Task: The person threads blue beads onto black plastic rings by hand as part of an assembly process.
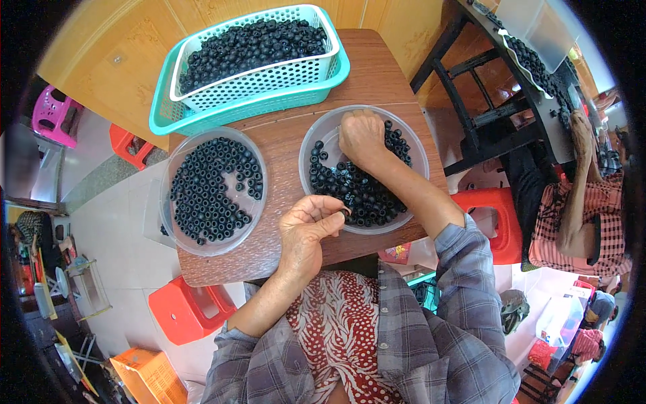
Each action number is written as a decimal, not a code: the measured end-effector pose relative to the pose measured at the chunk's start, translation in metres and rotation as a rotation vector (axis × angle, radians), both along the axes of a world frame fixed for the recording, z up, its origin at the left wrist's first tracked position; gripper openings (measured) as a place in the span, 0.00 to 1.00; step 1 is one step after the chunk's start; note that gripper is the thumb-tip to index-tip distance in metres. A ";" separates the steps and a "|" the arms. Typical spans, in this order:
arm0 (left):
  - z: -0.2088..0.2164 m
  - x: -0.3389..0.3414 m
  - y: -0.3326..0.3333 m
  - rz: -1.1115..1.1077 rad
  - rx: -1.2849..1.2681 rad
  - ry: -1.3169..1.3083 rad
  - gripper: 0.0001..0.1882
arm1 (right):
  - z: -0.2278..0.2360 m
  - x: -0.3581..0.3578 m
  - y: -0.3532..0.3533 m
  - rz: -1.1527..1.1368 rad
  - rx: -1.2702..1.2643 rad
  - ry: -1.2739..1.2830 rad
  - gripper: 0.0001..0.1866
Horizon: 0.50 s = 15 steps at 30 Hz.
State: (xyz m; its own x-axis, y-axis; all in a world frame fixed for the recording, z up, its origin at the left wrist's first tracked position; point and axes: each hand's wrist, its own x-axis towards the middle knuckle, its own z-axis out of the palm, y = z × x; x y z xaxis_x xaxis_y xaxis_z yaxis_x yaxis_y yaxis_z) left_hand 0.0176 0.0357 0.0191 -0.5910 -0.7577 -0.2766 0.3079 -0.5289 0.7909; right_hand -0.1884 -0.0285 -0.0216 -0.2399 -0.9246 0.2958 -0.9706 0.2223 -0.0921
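My left hand (pixel 306 232) pinches a small black ring-shaped piece (pixel 345 211) between thumb and forefinger, just over the near rim of the right-hand clear tub (pixel 422 149). Inside that tub my right hand (pixel 363 137) is curled downward near the far wall. Its fingertips are hidden, so what they hold does not show. Many loose black pieces (pixel 363 198), some showing holes, lie around and below it. A second round clear tub (pixel 176 232) on the left holds more black rings (pixel 212 182), most lying with their holes upward.
At the table's far side a white perforated basket (pixel 269 77) full of black pieces sits in a turquoise basin (pixel 165 124). Red stools (pixel 185 313) flank the brown table (pixel 282 138). On the right, another person's hand (pixel 583 135) rests at a dark table with black pieces.
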 end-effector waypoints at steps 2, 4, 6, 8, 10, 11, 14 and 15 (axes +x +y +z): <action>0.000 0.001 0.000 -0.001 0.005 -0.004 0.08 | 0.001 0.002 0.001 -0.009 -0.001 0.007 0.09; 0.000 0.000 0.000 0.004 -0.002 -0.009 0.08 | 0.003 0.001 0.004 0.053 -0.061 -0.026 0.07; -0.001 0.001 0.000 -0.002 -0.001 -0.006 0.08 | 0.004 0.000 0.008 0.111 -0.110 -0.010 0.07; -0.001 0.001 0.000 -0.009 0.002 -0.005 0.08 | 0.004 -0.002 0.011 0.168 -0.156 0.004 0.07; 0.000 0.000 0.000 -0.013 -0.009 -0.006 0.08 | 0.004 -0.007 0.015 0.193 -0.166 -0.203 0.08; -0.001 0.000 0.000 -0.015 -0.007 -0.005 0.08 | 0.003 -0.011 0.016 0.191 -0.164 -0.203 0.08; 0.000 0.000 0.001 -0.013 0.005 -0.014 0.08 | 0.002 -0.019 0.015 0.157 -0.213 -0.166 0.08; 0.001 0.000 0.001 -0.011 -0.008 -0.016 0.08 | 0.002 -0.019 0.014 0.165 -0.198 -0.150 0.07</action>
